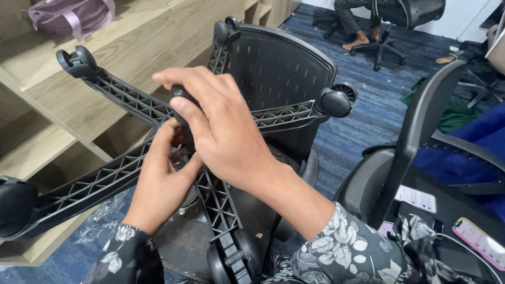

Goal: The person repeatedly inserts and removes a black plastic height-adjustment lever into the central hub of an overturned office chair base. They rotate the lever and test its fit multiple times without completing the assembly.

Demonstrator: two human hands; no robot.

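Upside down in front of the wooden shelving (47,121): a black five-armed plastic chair base with ribbed undersides (118,94), castors pointing up and out, resting on the overturned black mesh chair back (279,63). Looks stiff and fairly light for its spread, awkward more than heavy; ribbed arms give sure purchase, while the round black castors (336,102) would roll and swivel under the fingers. Best taken near the hub, where the arms meet.

Right hand (221,131) draped over the hub from above, fingers curled and closed around a dark rounded part (180,93) at the centre, thumb tucked beneath. Left hand (160,173) coming up from below, fingers bent in towards the same spot, touching the hub area under the right palm; exactly what those fingertips pinch is hidden.

Off to the right, a second grey office chair (415,131), a phone with a pink case (481,242). Another person's bare feet (360,39) far back on the blue carpet (363,121).
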